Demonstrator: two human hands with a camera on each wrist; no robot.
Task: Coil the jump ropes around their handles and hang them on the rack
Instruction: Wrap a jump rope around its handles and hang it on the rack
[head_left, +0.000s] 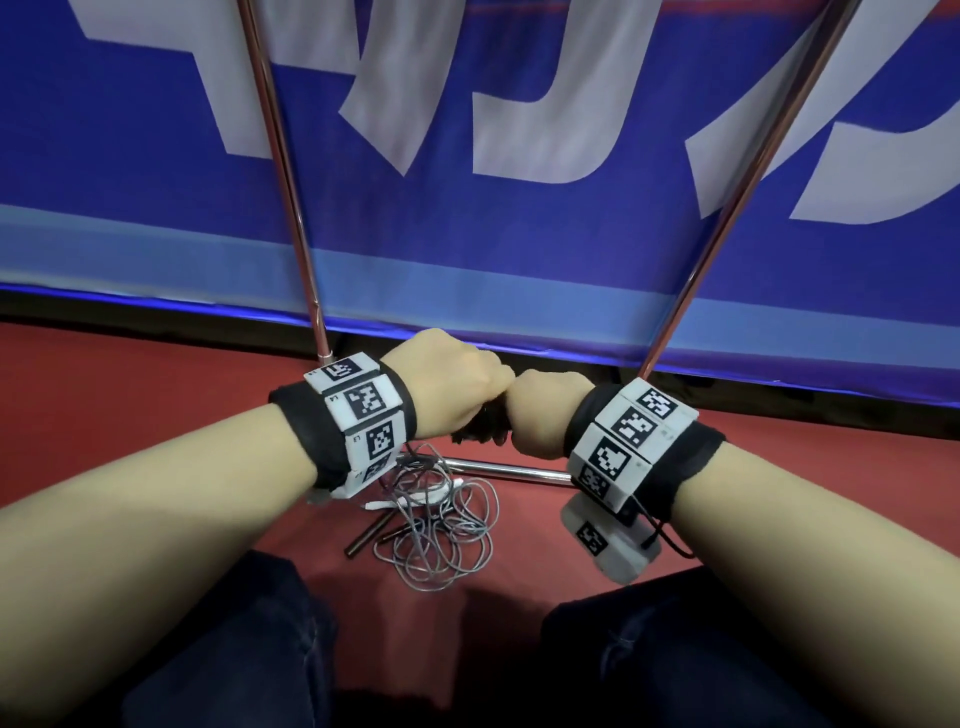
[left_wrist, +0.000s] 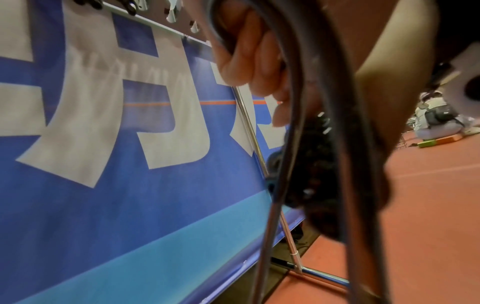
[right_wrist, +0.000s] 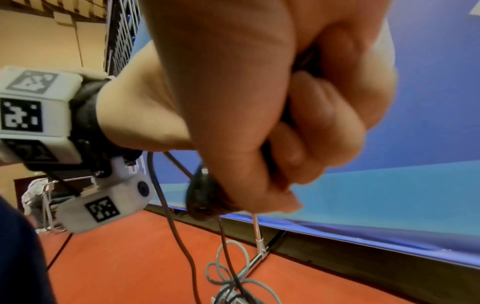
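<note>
Both hands meet low in front of the rack. My left hand (head_left: 457, 384) and right hand (head_left: 540, 415) curl round the black handles (head_left: 480, 428) of a jump rope, fists touching. In the right wrist view the right hand (right_wrist: 298, 127) grips a black handle (right_wrist: 202, 195), and dark rope (right_wrist: 168, 216) hangs from it. The left wrist view shows dark rope strands (left_wrist: 306, 102) running past the left fingers (left_wrist: 249, 57). A grey jump rope (head_left: 441, 525) lies tangled on the red floor below the hands, with dark handles (head_left: 374, 535) beside it.
The chrome rack has two uprights (head_left: 291, 208) (head_left: 737, 208) and a floor bar (head_left: 498, 470). A blue banner (head_left: 467, 156) stands right behind it. The rack's top rail with hooks (left_wrist: 145, 18) shows in the left wrist view. My knees (head_left: 234, 649) fill the bottom.
</note>
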